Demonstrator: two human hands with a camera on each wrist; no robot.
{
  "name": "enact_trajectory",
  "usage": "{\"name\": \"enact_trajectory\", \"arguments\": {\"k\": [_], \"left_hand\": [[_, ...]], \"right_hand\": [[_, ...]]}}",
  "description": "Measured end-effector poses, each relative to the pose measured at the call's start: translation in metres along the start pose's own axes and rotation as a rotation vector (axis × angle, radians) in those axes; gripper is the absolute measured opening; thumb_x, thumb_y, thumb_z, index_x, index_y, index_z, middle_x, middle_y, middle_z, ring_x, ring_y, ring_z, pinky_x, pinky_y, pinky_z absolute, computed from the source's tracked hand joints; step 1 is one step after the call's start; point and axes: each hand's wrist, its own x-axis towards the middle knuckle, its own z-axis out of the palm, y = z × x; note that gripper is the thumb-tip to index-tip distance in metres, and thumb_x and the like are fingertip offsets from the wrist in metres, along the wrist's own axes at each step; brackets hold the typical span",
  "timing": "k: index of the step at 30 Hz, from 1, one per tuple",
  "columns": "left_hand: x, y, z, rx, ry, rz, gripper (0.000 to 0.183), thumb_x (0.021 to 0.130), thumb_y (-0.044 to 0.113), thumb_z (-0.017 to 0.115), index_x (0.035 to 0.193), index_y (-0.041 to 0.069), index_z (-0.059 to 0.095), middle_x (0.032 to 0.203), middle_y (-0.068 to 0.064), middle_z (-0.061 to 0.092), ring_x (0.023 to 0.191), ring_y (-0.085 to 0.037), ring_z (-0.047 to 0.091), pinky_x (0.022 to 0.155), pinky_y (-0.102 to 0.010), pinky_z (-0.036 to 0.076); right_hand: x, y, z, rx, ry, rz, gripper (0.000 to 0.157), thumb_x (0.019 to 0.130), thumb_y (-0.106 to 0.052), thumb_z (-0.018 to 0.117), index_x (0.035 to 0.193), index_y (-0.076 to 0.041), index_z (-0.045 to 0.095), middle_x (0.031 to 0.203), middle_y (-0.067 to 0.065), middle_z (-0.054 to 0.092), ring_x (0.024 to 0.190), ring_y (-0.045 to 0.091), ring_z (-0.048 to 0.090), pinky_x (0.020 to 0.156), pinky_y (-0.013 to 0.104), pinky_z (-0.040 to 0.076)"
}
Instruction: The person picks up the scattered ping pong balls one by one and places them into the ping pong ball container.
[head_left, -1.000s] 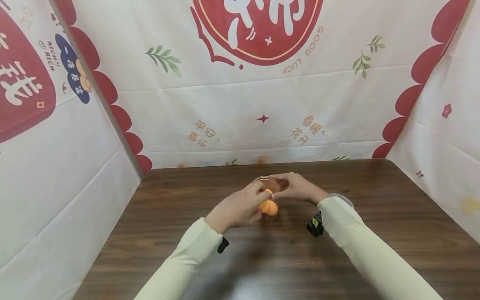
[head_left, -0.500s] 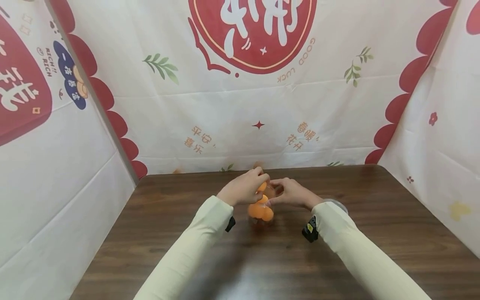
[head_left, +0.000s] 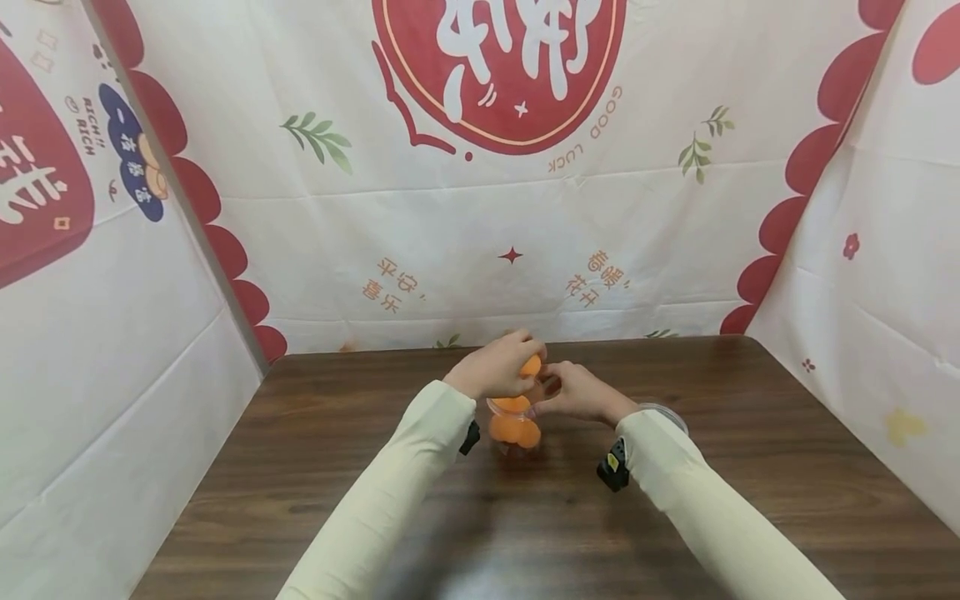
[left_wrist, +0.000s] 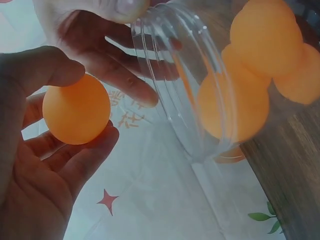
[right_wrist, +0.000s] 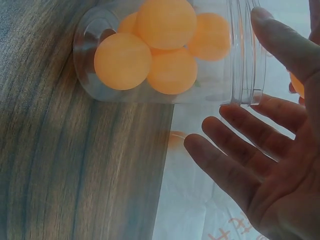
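Note:
My left hand (head_left: 498,367) pinches an orange ping-pong ball (left_wrist: 75,110) between thumb and fingers, just above the mouth of a clear plastic jar (right_wrist: 210,92). The jar stands upright on the table, without a lid on it. Inside it lie several more orange balls (right_wrist: 122,61). My right hand (head_left: 581,392) steadies the jar from the right, holding its threaded rim (left_wrist: 187,75) between thumb and index finger. The other right fingers (right_wrist: 225,170) are spread away from the jar wall.
A clear round lid-like piece (head_left: 667,414) lies on the brown wooden table (head_left: 330,467), partly behind the right sleeve. White printed cloth (head_left: 450,217) closes off the back and both sides.
My left hand has come up from the jar's mouth with a ball in its fingers, then shifted slightly right over the rim. The right hand has stayed at the rim.

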Motion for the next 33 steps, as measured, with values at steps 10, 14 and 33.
{"name": "enact_trajectory", "arguments": {"k": [10, 14, 33], "left_hand": [[-0.003, -0.001, 0.013, -0.081, -0.027, -0.026, 0.029, 0.088, 0.013, 0.066, 0.116, 0.012, 0.057, 0.108, -0.003, 0.050, 0.075, -0.012, 0.053, 0.066, -0.019, 0.045], [-0.004, -0.003, 0.017, -0.095, -0.050, -0.065, 0.032, 0.088, 0.014, 0.067, 0.117, 0.013, 0.055, 0.106, -0.002, 0.050, 0.072, -0.012, 0.051, 0.062, -0.019, 0.044], [-0.006, -0.009, 0.025, -0.081, -0.081, -0.054, 0.038, 0.086, 0.020, 0.070, 0.119, 0.013, 0.055, 0.103, -0.002, 0.051, 0.072, -0.011, 0.050, 0.063, -0.021, 0.043]], "right_hand": [[0.001, 0.004, 0.000, 0.012, 0.008, -0.030, 0.050, 0.079, -0.033, 0.077, 0.117, -0.005, 0.062, 0.113, 0.011, 0.067, 0.106, 0.035, 0.062, 0.082, 0.041, 0.054], [0.002, 0.004, 0.001, 0.015, 0.008, -0.038, 0.057, 0.078, -0.035, 0.078, 0.123, -0.005, 0.060, 0.117, 0.012, 0.065, 0.108, 0.035, 0.061, 0.083, 0.041, 0.054], [0.001, 0.001, 0.002, -0.001, 0.024, -0.005, 0.060, 0.076, -0.038, 0.079, 0.122, -0.005, 0.060, 0.116, 0.012, 0.064, 0.106, 0.030, 0.060, 0.085, 0.042, 0.053]]}}
